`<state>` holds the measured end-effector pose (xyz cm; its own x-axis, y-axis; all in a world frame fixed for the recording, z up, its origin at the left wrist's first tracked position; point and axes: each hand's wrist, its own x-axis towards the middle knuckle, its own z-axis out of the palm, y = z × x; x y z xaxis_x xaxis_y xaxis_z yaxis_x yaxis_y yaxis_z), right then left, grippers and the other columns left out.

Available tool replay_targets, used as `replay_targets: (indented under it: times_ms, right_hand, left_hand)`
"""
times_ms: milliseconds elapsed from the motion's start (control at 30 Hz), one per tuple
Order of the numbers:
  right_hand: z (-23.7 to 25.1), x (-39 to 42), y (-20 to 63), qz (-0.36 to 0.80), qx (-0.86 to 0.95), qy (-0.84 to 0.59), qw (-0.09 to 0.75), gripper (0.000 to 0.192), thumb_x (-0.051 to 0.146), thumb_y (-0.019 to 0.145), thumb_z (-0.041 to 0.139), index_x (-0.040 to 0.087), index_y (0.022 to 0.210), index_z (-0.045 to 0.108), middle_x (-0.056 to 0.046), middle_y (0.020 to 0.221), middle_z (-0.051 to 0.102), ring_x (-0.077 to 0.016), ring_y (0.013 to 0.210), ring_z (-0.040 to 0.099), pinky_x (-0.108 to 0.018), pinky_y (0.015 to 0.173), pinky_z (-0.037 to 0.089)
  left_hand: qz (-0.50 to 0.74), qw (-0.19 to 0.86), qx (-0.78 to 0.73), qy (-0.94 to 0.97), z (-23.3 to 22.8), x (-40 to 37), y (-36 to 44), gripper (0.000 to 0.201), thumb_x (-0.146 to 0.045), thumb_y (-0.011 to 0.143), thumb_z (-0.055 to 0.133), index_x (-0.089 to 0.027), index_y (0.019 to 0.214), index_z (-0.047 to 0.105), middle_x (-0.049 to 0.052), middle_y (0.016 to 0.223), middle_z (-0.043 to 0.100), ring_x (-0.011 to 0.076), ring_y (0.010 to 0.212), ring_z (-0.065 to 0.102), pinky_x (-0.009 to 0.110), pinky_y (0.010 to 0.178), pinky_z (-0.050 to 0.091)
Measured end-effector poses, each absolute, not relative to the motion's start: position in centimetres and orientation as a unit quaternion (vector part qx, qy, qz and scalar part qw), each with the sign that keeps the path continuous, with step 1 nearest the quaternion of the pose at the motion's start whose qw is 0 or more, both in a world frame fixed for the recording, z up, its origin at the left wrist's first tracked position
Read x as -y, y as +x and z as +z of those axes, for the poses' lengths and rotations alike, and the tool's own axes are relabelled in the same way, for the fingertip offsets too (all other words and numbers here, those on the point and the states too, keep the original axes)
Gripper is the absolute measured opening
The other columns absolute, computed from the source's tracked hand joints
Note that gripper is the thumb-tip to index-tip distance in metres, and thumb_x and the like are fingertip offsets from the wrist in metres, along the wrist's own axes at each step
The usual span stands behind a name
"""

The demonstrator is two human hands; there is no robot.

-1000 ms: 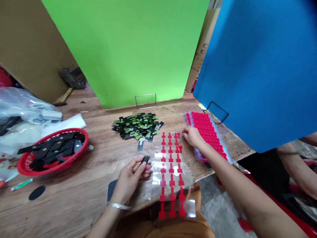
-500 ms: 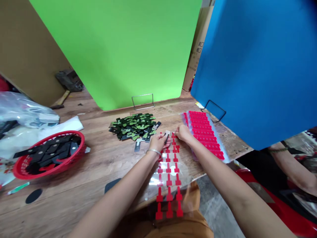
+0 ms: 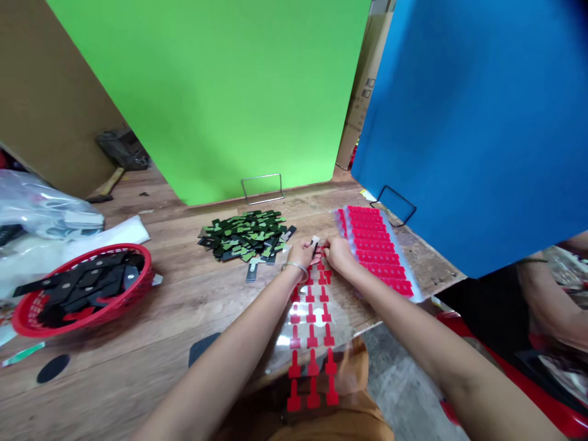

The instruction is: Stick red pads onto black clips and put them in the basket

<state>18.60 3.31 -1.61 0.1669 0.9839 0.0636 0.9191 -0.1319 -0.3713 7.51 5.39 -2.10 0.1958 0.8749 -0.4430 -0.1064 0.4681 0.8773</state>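
My left hand (image 3: 301,255) pinches a small black piece with a light metal tip (image 3: 315,241), held over the far end of a clear sheet (image 3: 340,318). Rows of red T-shaped stickers (image 3: 313,335) cover that sheet, which hangs over the table edge towards my lap. Close beside it, my right hand (image 3: 339,252) is closed at the sheet's far end, its fingertips near the black piece; what they grip is too small to make out. A heap of black and silvery pieces (image 3: 248,236) lies left of my hands.
Stacked sheets of red stickers (image 3: 376,248) lie to the right. A red basket (image 3: 147,275) of black parts stands at left. Green (image 3: 220,92) and blue (image 3: 459,135) boards rise behind, with wire stands. At far right another person's arm (image 3: 551,300) shows.
My left hand has moved slightly right and away from me with the black piece. My right hand has closed in, so the two hands are nearer each other. The view has shifted slightly.
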Motion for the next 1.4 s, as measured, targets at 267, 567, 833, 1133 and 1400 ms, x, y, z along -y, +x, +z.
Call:
replay_targets:
  times_ms: [267,567,833,1133,1400]
  right_hand:
    - [-1.6,-3.0,19.1,0.086,0.662,-0.715,0.205,0.015,0.008,0.066,0.049,0.014,0.074,0.060,-0.004,0.076,0.060,-0.0152,0.076,0.052,-0.021,0.067,0.037]
    - [-1.9,-3.5,19.3,0.106,0.657,-0.715,0.213,0.016,0.005,0.065,0.049,0.014,0.067,0.062,-0.005,0.071,0.060,-0.0151,0.069,0.052,-0.022,0.065,0.036]
    - [-1.0,-2.0,19.8,0.135,0.674,-0.671,0.278,0.009,0.009,0.066,0.050,0.015,0.067,0.057,-0.004,0.078,0.058,-0.0145,0.076,0.053,-0.022,0.069,0.038]
    - [0.4,0.9,20.0,0.260,0.545,-0.635,0.481,0.012,0.025,0.068,0.056,0.017,0.075,0.050,0.001,0.066,0.055,-0.0119,0.059,0.052,-0.021,0.054,0.041]
    - [0.1,5.8,15.6,0.385,0.483,-0.579,0.533,0.016,0.020,0.063,0.059,0.019,0.072,0.046,0.005,0.062,0.049,-0.0094,0.054,0.047,-0.020,0.050,0.038]
  left_hand:
    - [0.357,0.667,-0.536,0.375,-3.0,-5.7,7.7,0.013,-0.022,0.084,0.051,-0.010,0.086,0.056,0.000,0.069,0.060,0.0070,0.054,0.057,0.020,0.050,0.050]
    - [0.404,0.648,-0.514,0.390,-3.9,-5.1,7.4,0.006,-0.019,0.081,0.055,-0.014,0.077,0.052,0.001,0.063,0.064,0.0060,0.050,0.061,0.018,0.056,0.053]
    - [0.401,0.651,-0.522,0.378,-3.4,-5.2,7.4,0.007,-0.018,0.081,0.054,-0.014,0.077,0.051,0.002,0.064,0.064,0.0078,0.049,0.061,0.021,0.055,0.053]
    - [0.390,0.681,-0.516,0.342,-1.9,-5.2,7.2,0.011,-0.017,0.076,0.060,-0.012,0.071,0.052,0.001,0.056,0.060,0.0072,0.044,0.058,0.016,0.047,0.050]
    - [0.398,0.709,-0.482,0.327,0.8,0.2,0.9,0.020,0.004,0.072,0.054,-0.010,0.085,0.057,0.006,0.072,0.067,0.0115,0.058,0.065,0.021,0.059,0.055]
